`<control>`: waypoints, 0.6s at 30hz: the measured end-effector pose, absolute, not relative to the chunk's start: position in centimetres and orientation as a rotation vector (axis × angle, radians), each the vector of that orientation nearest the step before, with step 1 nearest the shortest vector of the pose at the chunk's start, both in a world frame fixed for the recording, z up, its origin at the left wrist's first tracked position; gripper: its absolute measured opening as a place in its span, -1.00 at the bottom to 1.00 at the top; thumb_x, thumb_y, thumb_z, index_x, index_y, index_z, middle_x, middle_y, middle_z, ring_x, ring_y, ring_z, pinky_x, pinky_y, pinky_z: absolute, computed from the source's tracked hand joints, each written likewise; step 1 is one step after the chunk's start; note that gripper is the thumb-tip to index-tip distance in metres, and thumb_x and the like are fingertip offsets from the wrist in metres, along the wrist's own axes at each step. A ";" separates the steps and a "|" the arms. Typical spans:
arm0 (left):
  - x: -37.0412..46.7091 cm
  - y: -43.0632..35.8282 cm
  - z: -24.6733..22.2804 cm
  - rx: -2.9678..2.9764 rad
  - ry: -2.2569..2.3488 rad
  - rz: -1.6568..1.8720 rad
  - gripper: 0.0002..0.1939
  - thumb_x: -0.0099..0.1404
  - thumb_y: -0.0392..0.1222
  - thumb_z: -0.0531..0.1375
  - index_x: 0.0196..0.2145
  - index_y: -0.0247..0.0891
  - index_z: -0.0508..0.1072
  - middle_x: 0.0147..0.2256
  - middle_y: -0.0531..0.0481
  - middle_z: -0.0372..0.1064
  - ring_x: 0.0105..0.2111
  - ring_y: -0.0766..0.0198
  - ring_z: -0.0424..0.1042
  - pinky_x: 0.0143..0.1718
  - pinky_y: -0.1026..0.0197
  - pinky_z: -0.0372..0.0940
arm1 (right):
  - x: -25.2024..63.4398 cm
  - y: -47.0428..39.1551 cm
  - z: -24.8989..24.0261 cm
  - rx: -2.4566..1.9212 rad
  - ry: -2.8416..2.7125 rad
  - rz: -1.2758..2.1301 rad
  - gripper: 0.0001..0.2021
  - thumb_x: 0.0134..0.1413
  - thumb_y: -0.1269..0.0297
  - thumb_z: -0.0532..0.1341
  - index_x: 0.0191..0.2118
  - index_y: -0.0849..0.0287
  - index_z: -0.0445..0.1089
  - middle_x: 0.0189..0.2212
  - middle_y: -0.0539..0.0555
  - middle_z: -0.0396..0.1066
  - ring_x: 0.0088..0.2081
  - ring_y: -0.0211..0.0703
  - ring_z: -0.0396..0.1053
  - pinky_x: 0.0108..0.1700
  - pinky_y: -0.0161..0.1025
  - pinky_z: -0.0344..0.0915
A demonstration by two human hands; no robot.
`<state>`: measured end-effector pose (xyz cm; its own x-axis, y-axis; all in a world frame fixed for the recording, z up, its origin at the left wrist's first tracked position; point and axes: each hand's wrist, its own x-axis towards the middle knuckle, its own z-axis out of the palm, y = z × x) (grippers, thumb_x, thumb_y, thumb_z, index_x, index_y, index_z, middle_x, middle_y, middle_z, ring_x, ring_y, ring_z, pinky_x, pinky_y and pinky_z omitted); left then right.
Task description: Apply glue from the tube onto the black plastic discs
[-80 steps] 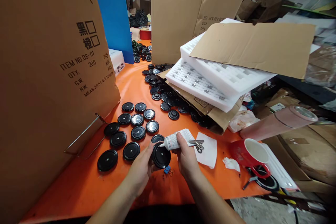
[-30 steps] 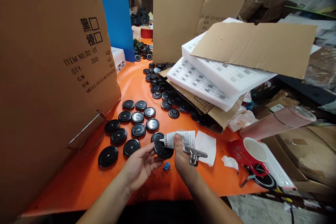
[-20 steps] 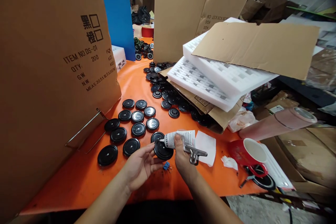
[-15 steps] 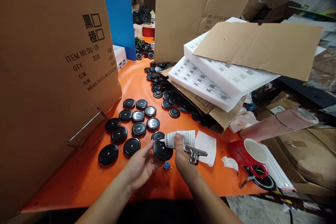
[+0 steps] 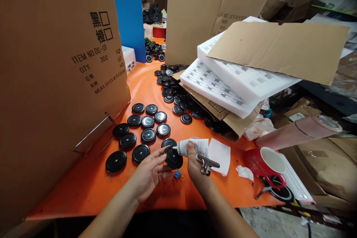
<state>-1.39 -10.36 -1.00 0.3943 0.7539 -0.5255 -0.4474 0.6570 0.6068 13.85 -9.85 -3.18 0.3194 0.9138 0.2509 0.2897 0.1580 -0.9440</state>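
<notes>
A round black disc [image 5: 174, 159] is held at its left edge by the fingers of my left hand [image 5: 152, 173], tilted above the orange table. My right hand [image 5: 193, 161] grips a white squeeze tube [image 5: 200, 145], its nozzle pointing left at the disc's upper rim. A metal bulldog clip [image 5: 208, 165] is clamped on the tube's tail end. Several similar black discs [image 5: 148, 135] lie in loose rows to the left. One more disc [image 5: 169, 142] sits just behind the held one. Below it lies a small blue binder clip [image 5: 177, 174].
A tall carton [image 5: 83, 81] and a bent wire stand [image 5: 93, 135] are on the left. Behind lies a heap of black discs [image 5: 184, 104] beside stacked white foam trays [image 5: 223, 81]. At right are a white paper [image 5: 220, 156], a red mug [image 5: 255, 161] and a pink bottle [image 5: 295, 132].
The disc has turned slightly in my left hand, and those fingers look a little straighter. The tube's nozzle stays at the disc's rim. The whole view has shifted slightly.
</notes>
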 end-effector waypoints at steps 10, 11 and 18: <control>-1.8 -11.2 -1.8 0.625 1.040 0.867 -0.50 0.09 -0.13 0.27 0.00 -0.21 0.33 -0.01 -0.11 0.30 -0.12 0.18 0.35 -0.23 0.22 0.34 | 14.9 -10.4 -3.9 -1.391 -1.430 0.683 -0.81 0.19 0.15 0.03 -0.32 0.13 0.26 -0.39 0.04 0.32 -0.33 -0.16 0.31 -0.22 -0.21 0.25; -2.0 -11.3 -2.0 0.636 1.049 0.872 -0.50 0.08 -0.11 0.28 -0.01 -0.19 0.34 0.01 -0.11 0.29 -0.09 0.16 0.34 -0.22 0.21 0.33 | 15.0 -10.5 -4.0 -1.411 -1.461 0.706 -0.80 0.18 0.14 0.03 -0.33 0.13 0.27 -0.39 0.05 0.34 -0.32 -0.14 0.32 -0.20 -0.20 0.25; -4.0 -12.4 -4.7 0.574 1.117 0.792 -0.43 0.08 -0.04 0.26 0.04 -0.22 0.29 -0.01 -0.16 0.33 -0.15 0.14 0.41 -0.21 0.17 0.34 | 15.4 -9.8 -5.2 -1.534 -1.231 1.100 -0.67 0.07 -0.03 0.10 -0.29 0.14 0.39 -0.30 0.12 0.45 -0.20 -0.01 0.38 -0.17 -0.14 0.29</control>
